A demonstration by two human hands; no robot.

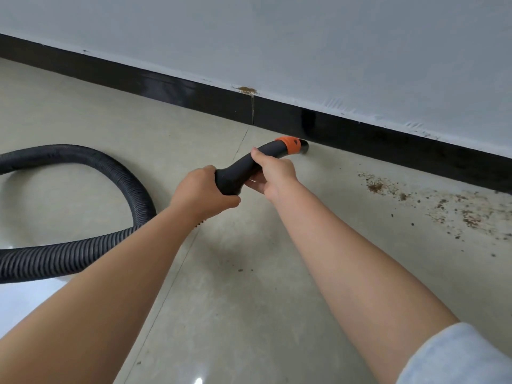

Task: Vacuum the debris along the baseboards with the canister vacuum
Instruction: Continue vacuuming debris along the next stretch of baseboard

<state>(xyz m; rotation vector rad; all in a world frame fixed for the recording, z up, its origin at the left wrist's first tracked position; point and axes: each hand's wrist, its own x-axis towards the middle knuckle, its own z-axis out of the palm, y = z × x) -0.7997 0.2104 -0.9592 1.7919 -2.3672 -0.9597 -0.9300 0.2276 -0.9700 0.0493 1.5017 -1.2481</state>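
You have both hands on the vacuum's black hose handle [249, 167]. Your left hand [203, 194] wraps the thick rear end of it, where the ribbed black hose [83, 252] joins, and your right hand [273, 173] curls round it further forward, thumb on top. So each grip is clamped on the handle. Past your right hand sits the orange collar [289, 144], and beyond it the dark nozzle tip [304, 147] reaches down to the floor [249, 300], right at the foot of the black baseboard [166, 87]. Whether the tip actually touches the board you cannot tell from here.

The canister itself is out of view; only the hose shows, looping over the tiles on your left and running off the left edge.

As for progress, the stretch of floor along the baseboard to the left of the nozzle looks clean, which suggests that part is done or never needed it. The main job lies to your right: a wide scatter of brown debris [443, 203] spreads over the tiles near the baseboard, starting a little way from the nozzle and running on to the right edge of view. A few stray crumbs [240, 270] also lie further out on the floor, between your forearms. There is a brown smear [246, 90] on top of the baseboard at its joint as well. By this reckoning you are somewhere in the earlier half, with the heaviest patch untouched.
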